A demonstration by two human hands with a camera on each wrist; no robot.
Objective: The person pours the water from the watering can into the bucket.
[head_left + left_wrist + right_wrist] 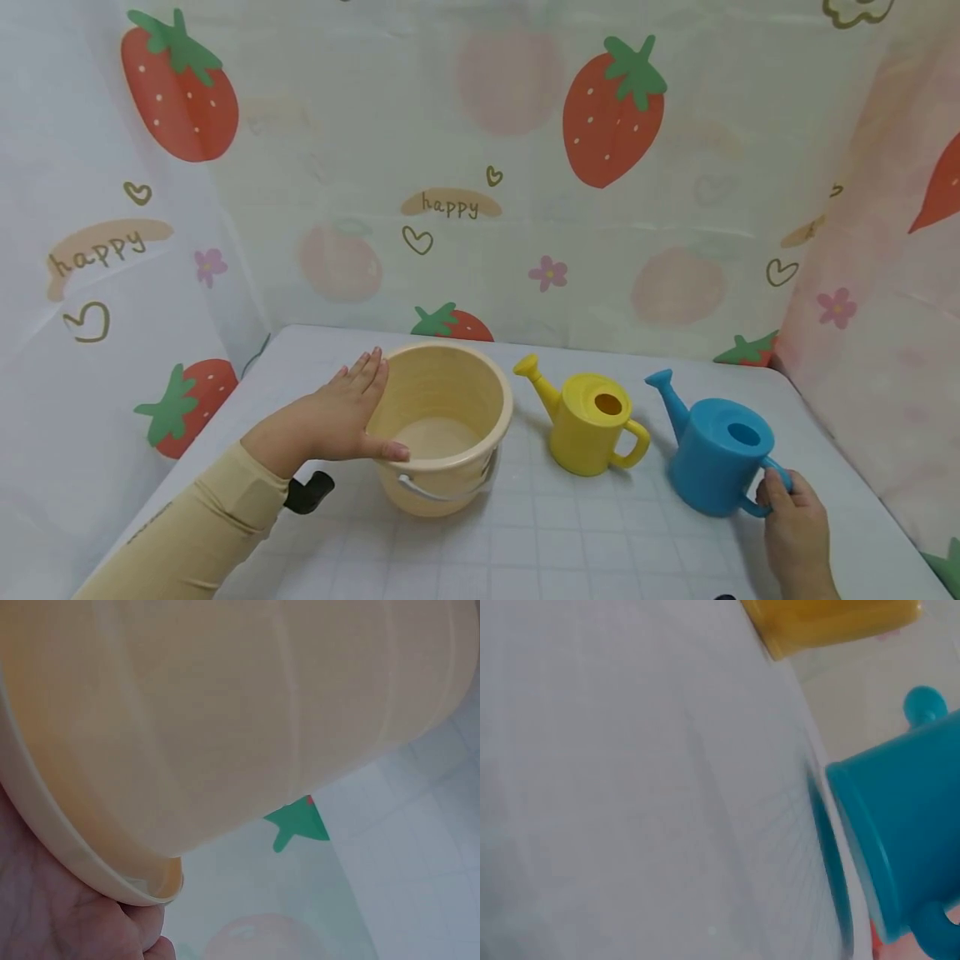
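Observation:
A cream bucket with a white handle stands upright on the table, left of centre. My left hand rests against its left rim, fingers straight and thumb stretched along the near rim. In the left wrist view, the palm touches the bucket's rim. My right hand grips the handle of a blue watering can at the right. The right wrist view shows a pale gap between the can's base and its dark reflection on the table. That hand is out of the right wrist view.
A yellow watering can stands between the bucket and the blue can, its spout pointing left. The white gridded table meets strawberry-printed curtains at the back and sides. A black strap end shows beside my left wrist.

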